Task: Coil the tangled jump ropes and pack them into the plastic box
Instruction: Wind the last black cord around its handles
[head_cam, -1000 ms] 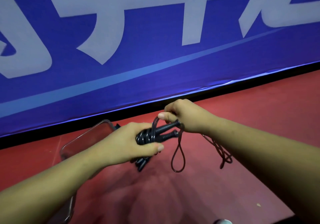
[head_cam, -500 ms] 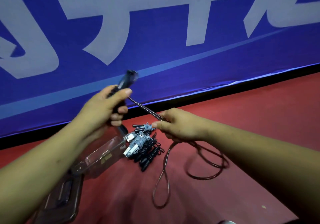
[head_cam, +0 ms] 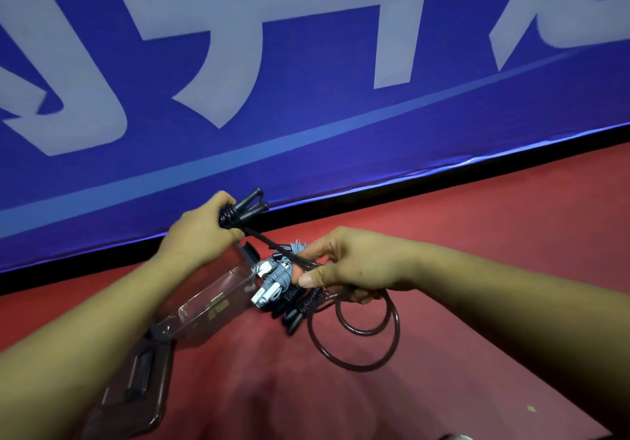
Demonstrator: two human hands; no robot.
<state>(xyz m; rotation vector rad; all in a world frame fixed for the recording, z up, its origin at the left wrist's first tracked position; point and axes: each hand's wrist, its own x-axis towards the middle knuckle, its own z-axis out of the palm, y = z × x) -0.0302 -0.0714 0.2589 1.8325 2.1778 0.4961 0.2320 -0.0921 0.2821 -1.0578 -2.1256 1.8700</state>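
Cannot see the near ends of the black handles (head_cam: 250, 206) inside the left hand (head_cam: 201, 235), part of the plastic box (head_cam: 204, 310) behind that forearm, or bits of the cord (head_cam: 264, 240) and the blurred rope pile (head_cam: 276, 281) behind the right hand (head_cam: 354, 265).

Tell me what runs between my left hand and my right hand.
In the head view, a taut stretch of dark jump rope runs from the left hand, gripping its handles, down to the right hand, which pinches it.

Box (head_cam: 211, 303): clear plastic, glossy. Lid (head_cam: 136, 388): tinted translucent plastic, smooth. Rope (head_cam: 354, 368): dark cord, smooth, glossy. Handles (head_cam: 249, 205): black, ribbed, slight sheen. Floor (head_cam: 460, 235): red, matt, finely textured. Banner (head_cam: 306, 122): blue sheet, smooth, creased along lower edge.
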